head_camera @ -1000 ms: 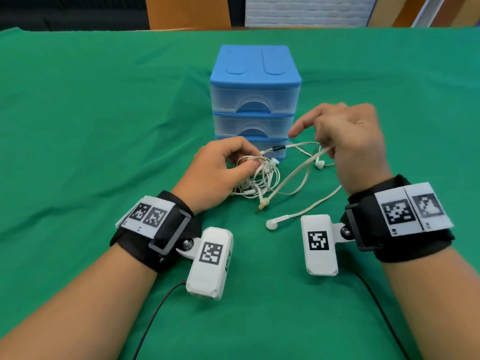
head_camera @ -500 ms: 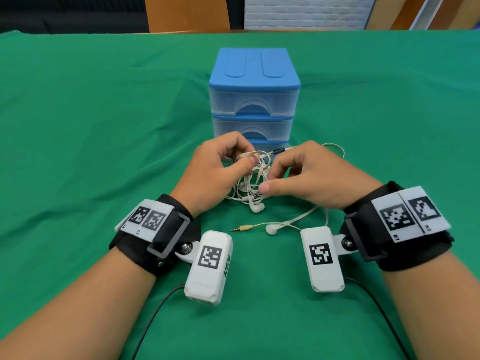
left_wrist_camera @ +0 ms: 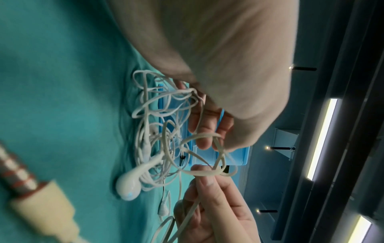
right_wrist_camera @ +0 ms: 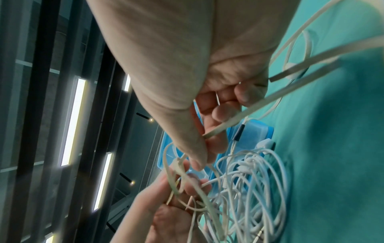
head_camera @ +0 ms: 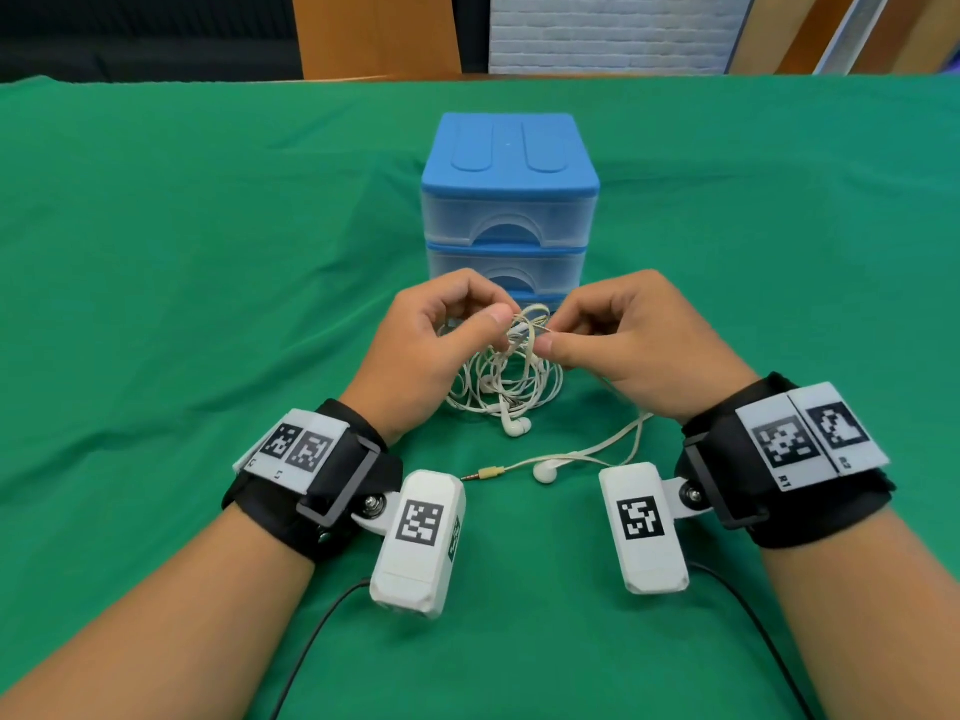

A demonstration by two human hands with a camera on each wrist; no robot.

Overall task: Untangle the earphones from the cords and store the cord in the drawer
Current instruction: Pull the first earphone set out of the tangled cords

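Observation:
A tangle of white earphone cords [head_camera: 506, 376] [left_wrist_camera: 158, 131] [right_wrist_camera: 249, 189] hangs between my two hands above the green cloth, just in front of the blue drawer unit [head_camera: 509, 200]. My left hand [head_camera: 441, 335] pinches loops at the top of the tangle. My right hand [head_camera: 613, 335] pinches a flat cream cord [right_wrist_camera: 228, 121] [left_wrist_camera: 207, 172] right beside it. One earbud [head_camera: 517, 426] [left_wrist_camera: 129, 185] dangles onto the cloth below. A second earbud [head_camera: 545, 472] and a gold jack plug [head_camera: 485, 473] lie nearer me. All drawers of the unit look closed.
A green cloth [head_camera: 208, 304] covers the whole table. A wooden panel [head_camera: 374, 33] and a white brick wall [head_camera: 613, 28] stand behind the table's far edge. Black cables [head_camera: 311, 641] run from both wrist cameras toward me.
My right hand came down from a raised pull at the right and closed in on the tangle beside my left hand. The jack plug and loose earbud now lie still on the cloth.

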